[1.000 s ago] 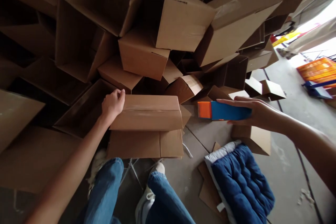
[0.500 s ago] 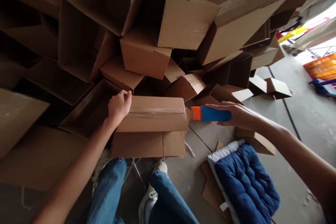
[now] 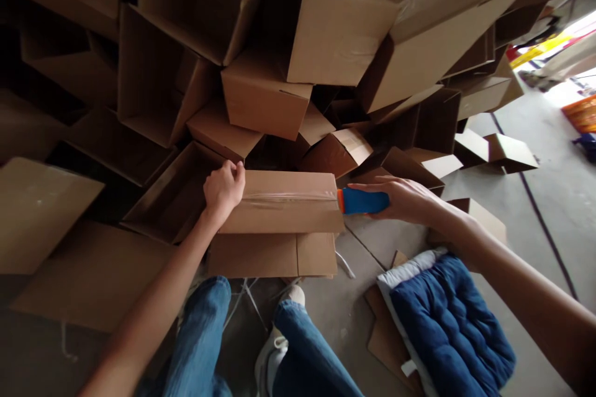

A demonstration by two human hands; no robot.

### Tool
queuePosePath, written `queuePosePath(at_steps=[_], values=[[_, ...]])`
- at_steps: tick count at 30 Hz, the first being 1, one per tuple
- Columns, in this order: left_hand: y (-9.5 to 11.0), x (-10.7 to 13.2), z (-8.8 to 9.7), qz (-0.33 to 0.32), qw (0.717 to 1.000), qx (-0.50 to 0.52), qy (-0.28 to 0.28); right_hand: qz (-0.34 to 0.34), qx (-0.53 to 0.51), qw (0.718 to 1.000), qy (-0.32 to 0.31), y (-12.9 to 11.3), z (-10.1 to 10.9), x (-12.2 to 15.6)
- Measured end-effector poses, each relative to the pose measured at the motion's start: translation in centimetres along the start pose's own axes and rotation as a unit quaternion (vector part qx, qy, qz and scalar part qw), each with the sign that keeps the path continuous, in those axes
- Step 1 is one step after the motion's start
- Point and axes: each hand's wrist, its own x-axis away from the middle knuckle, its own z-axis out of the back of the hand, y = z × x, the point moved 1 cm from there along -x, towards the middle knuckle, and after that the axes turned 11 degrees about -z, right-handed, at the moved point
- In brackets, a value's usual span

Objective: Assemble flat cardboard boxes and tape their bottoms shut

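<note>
Many cardboard cartons (image 3: 265, 108) are heaped across the left and along the back, and here, in front of them, is the left hand (image 3: 223, 189), planted at the left end of a closed carton (image 3: 288, 217). Its fingers are curled inward, thumb against them; whether an edge is pinched underneath cannot be told. Below, denim-clad legs (image 3: 200, 322) are seen. The carton is lying on its long side in the centre, its top seam covered by shiny clear tape (image 3: 293, 196), with a cardboard panel (image 3: 254, 255) seen below its near edge. Right at its right end, a blue-and-orange tape dispenser (image 3: 365, 201) is pressed close, its orange end foremost; it is grasped by the right hand (image 3: 405, 201), fingers stretched along it. Farther right, a tufted navy cushion (image 3: 451, 322) is laid on the concrete floor side, and an orange crate (image 3: 582, 113) is cut off by the edge.
</note>
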Motion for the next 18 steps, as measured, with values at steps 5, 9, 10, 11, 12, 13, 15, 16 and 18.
queuePosePath(at_steps=[5,9,10,11,12,13,15,16,18], values=[[0.1,-0.2,0.1,-0.009,1.000,-0.012,0.004,-0.034,0.038,0.999,0.013,-1.7,1.0,1.0],[0.2,-0.4,0.1,-0.010,1.000,-0.017,0.003,-0.051,0.060,0.997,0.019,-3.2,1.8,1.5],[0.2,-0.4,0.1,-0.008,1.000,-0.017,0.003,-0.051,0.064,0.996,0.021,-3.4,1.9,1.6],[0.2,-0.5,0.1,-0.006,1.000,-0.016,0.004,-0.046,0.068,0.996,0.025,-3.6,2.0,1.5],[0.2,-0.5,0.2,-0.004,1.000,-0.014,0.006,-0.039,0.070,0.996,0.030,-3.7,2.2,1.4],[0.2,-0.5,0.2,-0.003,1.000,-0.013,0.008,-0.032,0.068,0.997,0.033,-3.7,2.3,1.3],[0.2,-0.5,0.2,-0.003,1.000,-0.011,0.012,-0.017,0.059,0.998,0.032,-3.5,2.6,0.8],[0.2,-0.5,0.2,-0.004,1.000,-0.011,0.013,-0.010,0.052,0.998,0.026,-3.4,2.9,0.4],[0.1,-0.6,0.1,-0.005,1.000,-0.012,0.015,0.001,0.039,0.999,0.009,-3.1,3.4,-0.2]])
